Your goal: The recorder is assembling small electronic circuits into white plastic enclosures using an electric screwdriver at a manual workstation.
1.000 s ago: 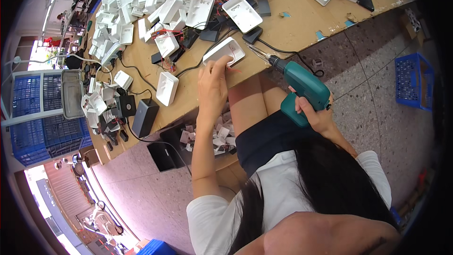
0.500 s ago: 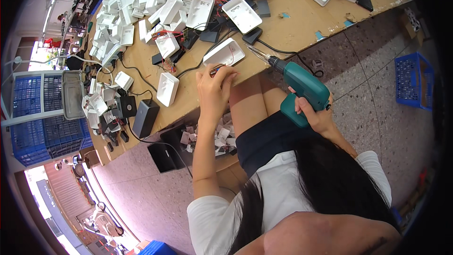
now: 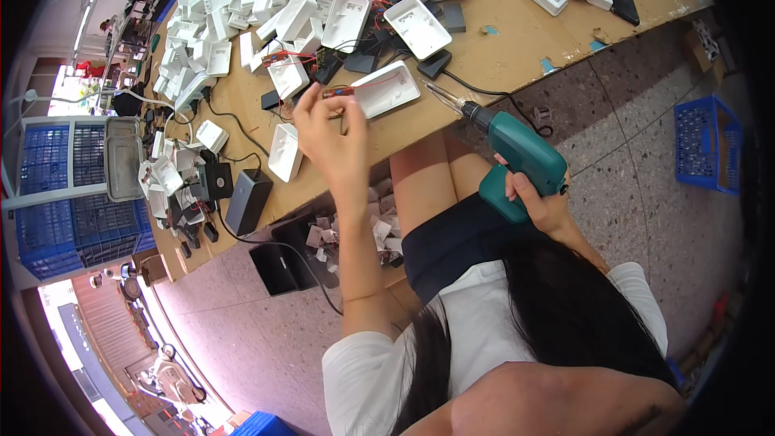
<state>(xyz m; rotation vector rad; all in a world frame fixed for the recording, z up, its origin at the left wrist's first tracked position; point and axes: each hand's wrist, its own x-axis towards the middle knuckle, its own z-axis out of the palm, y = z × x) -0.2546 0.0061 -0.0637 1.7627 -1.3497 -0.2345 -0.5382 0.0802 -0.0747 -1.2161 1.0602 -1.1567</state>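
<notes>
My left hand (image 3: pixel 333 133) is above the table edge, its thumb and fingers closed around a small circuit board (image 3: pixel 337 92) with red and blue parts. Red wires run from the board into an open white plastic casing (image 3: pixel 387 90) right beside it. In my right hand (image 3: pixel 542 200) is a green pistol-shaped soldering gun (image 3: pixel 525 148), gripped by the handle. Its thin metal tip points up and left, just short of the table edge and apart from the casing. A second white casing half (image 3: pixel 285 153) lies left of my left hand.
White casings (image 3: pixel 242 8) are heaped across the far side of the cardboard-covered table (image 3: pixel 517 36). Black adapters (image 3: pixel 249 202) and cables lie at the left. A bin of scraps (image 3: pixel 379 230) is under the table edge. A blue crate (image 3: pixel 707 145) stands on the floor at right.
My left hand has moved left and slightly up with the circuit board, from the front of the casing to its left end. The soldering gun has barely shifted.
</notes>
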